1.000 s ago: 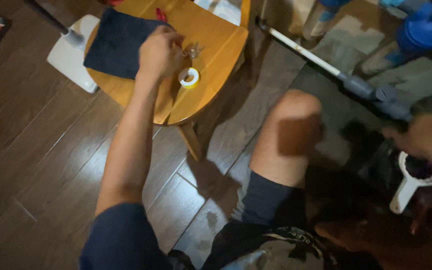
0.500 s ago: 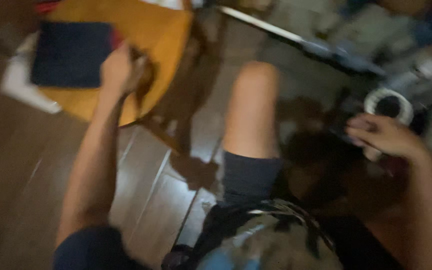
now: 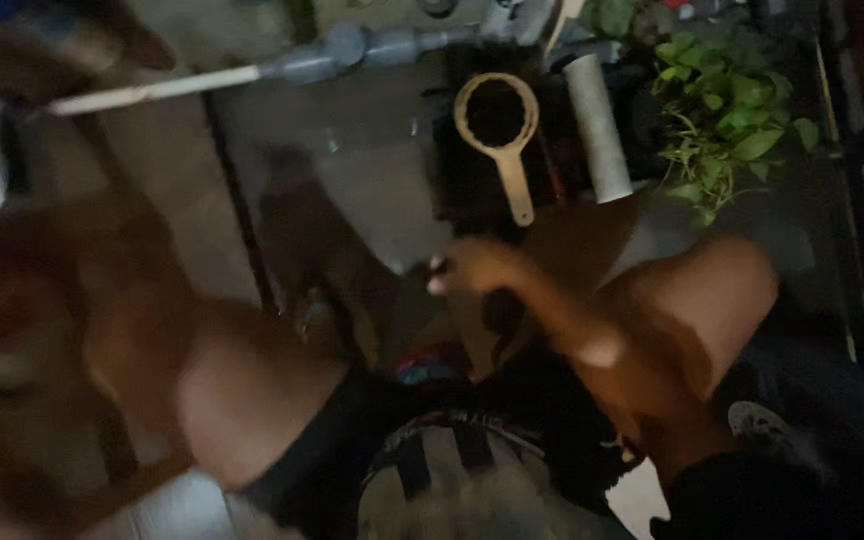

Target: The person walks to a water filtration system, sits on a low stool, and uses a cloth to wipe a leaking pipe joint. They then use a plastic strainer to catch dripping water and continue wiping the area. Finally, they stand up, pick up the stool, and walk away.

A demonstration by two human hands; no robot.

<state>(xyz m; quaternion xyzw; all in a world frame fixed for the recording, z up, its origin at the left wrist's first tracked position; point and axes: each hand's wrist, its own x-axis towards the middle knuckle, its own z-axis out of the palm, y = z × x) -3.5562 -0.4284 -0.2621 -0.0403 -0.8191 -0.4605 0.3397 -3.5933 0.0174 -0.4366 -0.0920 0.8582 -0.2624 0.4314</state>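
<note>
My right hand (image 3: 472,265) reaches forward over my lap, fingers curled and blurred, and I see nothing in it. It hovers a little short of a beige ring-shaped wrench with a handle (image 3: 509,150) that lies on dark ground. A white cylinder (image 3: 597,125) lies just right of the wrench. My left hand is lost in the blur at the left edge and I cannot make it out. My bare knees (image 3: 242,390) frame the lower view.
A long grey and white pipe (image 3: 252,70) runs across the top left. A leafy green plant (image 3: 722,100) grows at the top right. The floor is grey tile (image 3: 352,170) in dim light.
The view has swung right, away from the wooden stool and dark cloth, onto the tiled area. My right hand has dropped below the ring wrench. My left hand has left the view.
</note>
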